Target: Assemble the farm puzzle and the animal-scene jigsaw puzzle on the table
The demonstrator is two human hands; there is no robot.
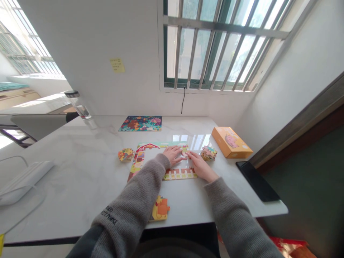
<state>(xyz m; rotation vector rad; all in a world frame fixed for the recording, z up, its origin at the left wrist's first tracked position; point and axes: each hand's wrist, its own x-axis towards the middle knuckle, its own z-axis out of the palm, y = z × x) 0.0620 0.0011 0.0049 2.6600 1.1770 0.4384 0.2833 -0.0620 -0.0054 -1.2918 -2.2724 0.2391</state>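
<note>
A partly assembled jigsaw puzzle (pixel 138 157) lies on the table in front of me, its border pieces joined around a bare white middle. My left hand (pixel 173 154) rests with outstretched fingers over its upper part, near a small pale puzzle piece (pixel 184 153). From the right, my right hand (pixel 199 165) reaches in with its fingers closed at that piece's edge, apparently gripping it. Fence-patterned pieces (pixel 180 174) form the bottom edge below both hands. One stack of puzzle pieces (pixel 125 154) sits left of the puzzle, another stack (pixel 209 153) right of it.
An orange puzzle piece (pixel 162 208) lies by the front edge, partly behind my left sleeve. Farther back is a colourful picture sheet (pixel 141 123). On the right are an orange box (pixel 231 142) and a black phone (pixel 257 181); a clear bottle (pixel 80 106) stands far left.
</note>
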